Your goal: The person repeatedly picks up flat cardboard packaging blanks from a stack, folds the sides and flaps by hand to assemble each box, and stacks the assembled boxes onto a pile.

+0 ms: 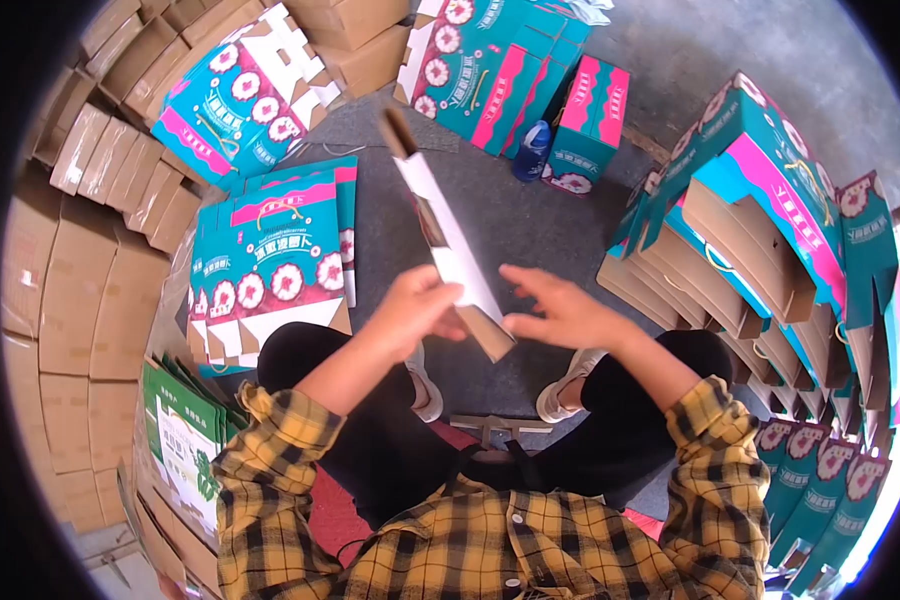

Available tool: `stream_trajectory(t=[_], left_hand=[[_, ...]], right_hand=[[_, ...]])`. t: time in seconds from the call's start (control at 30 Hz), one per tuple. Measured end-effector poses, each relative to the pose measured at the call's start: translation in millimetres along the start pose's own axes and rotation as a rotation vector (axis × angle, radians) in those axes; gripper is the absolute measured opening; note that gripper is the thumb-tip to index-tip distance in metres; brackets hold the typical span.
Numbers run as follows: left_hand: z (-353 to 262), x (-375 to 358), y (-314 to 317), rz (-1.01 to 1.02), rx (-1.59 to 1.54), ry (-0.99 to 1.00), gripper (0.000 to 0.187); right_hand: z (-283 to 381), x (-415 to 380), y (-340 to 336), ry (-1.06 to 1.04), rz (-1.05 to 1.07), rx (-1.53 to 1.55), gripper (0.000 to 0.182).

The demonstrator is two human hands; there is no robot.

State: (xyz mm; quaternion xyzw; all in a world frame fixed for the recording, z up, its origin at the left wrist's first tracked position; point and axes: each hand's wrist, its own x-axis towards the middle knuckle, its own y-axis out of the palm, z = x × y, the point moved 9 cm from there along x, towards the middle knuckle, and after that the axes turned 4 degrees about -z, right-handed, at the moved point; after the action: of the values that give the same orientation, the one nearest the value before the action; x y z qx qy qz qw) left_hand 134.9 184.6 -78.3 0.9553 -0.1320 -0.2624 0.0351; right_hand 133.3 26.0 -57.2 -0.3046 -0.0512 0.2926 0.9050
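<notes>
A folded cardboard carton (452,245), white on its visible edge with brown ends, stands nearly edge-on in front of me, tilted away to the upper left. My left hand (416,312) grips its near part from the left side, thumb on the white edge. On the other side my right hand (562,312) is open, fingers spread, fingertips right beside the carton's near end. Left of my knee lies a stack of flat teal and pink printed cartons (275,245). My shoes (425,385) rest on the grey floor below the carton.
Brown boxes (80,260) are piled along the left. Standing teal cartons (230,105) and a blue bottle (533,150) are at the far side. Open cartons (760,200) stack up on the right. Green printed packaging (185,440) leans at lower left.
</notes>
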Motion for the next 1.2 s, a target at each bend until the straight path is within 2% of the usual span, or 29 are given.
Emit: stream_trajectory(t=[0.03,0.13,0.27,0.33,0.37,0.43,0.47,0.5,0.57,0.6,0.67,0.7,0.77,0.8,0.83,0.9,1.03,1.17,1.2], left_hand=[[3,0,13,0.014,0.021,0.012,0.031],[9,5,34,0.095,0.044,0.036,0.031],[8,13,42,0.091,0.044,0.029,0.032],[0,16,43,0.072,0.200,0.171,0.033],[3,20,43,0.074,0.204,0.169,0.033],[5,25,36,-0.020,0.270,0.162,0.045],[2,26,32,-0.069,0.199,0.192,0.052],[-2,27,27,-0.121,0.161,0.205,0.050],[-3,36,17,-0.161,0.325,0.229,0.050],[0,41,15,-0.165,0.324,0.230,0.050],[-15,44,23,-0.185,0.529,0.508,0.056],[-16,49,23,-0.189,0.528,0.509,0.056],[-28,55,27,-0.243,0.680,0.612,0.076],[-27,61,25,-0.267,0.657,0.545,0.085],[-31,66,28,-0.270,0.657,0.552,0.085],[-43,68,22,-0.491,0.803,0.580,0.082],[-49,76,31,-0.478,0.905,0.591,0.079],[-68,41,28,-0.465,0.965,0.760,0.079],[-70,26,31,-0.372,0.967,0.784,0.079]], right_hand=[[1,-1,10,-0.042,0.033,-0.023,0.077],[-17,-4,16,0.064,0.005,-0.039,0.076],[-6,-9,3,-0.058,-0.105,-0.192,0.073],[-1,-10,4,-0.096,-0.148,-0.243,0.071],[-1,-10,6,-0.078,-0.138,-0.257,0.071],[-2,-11,10,-0.061,-0.129,-0.270,0.071],[-8,-11,9,-0.016,-0.176,-0.263,0.071],[-10,-11,8,0.027,-0.223,-0.257,0.072],[-6,-14,3,0.020,-0.279,-0.267,0.066],[-10,-13,0,0.084,-0.280,-0.209,0.064],[-21,-11,-5,0.204,-0.263,-0.059,0.059],[-23,-10,-5,0.201,-0.260,-0.061,0.059],[-36,-7,-4,0.197,-0.329,0.137,0.053],[-49,-7,0,0.266,-0.326,0.241,0.043],[-57,-5,3,0.261,-0.329,0.238,0.043],[-68,-1,8,0.318,-0.321,0.296,0.037],[-64,-4,-5,0.351,-0.326,0.149,0.038],[-111,-14,-47,0.294,-0.614,0.317,0.040],[-118,-17,-58,0.287,-0.666,0.394,0.040]])
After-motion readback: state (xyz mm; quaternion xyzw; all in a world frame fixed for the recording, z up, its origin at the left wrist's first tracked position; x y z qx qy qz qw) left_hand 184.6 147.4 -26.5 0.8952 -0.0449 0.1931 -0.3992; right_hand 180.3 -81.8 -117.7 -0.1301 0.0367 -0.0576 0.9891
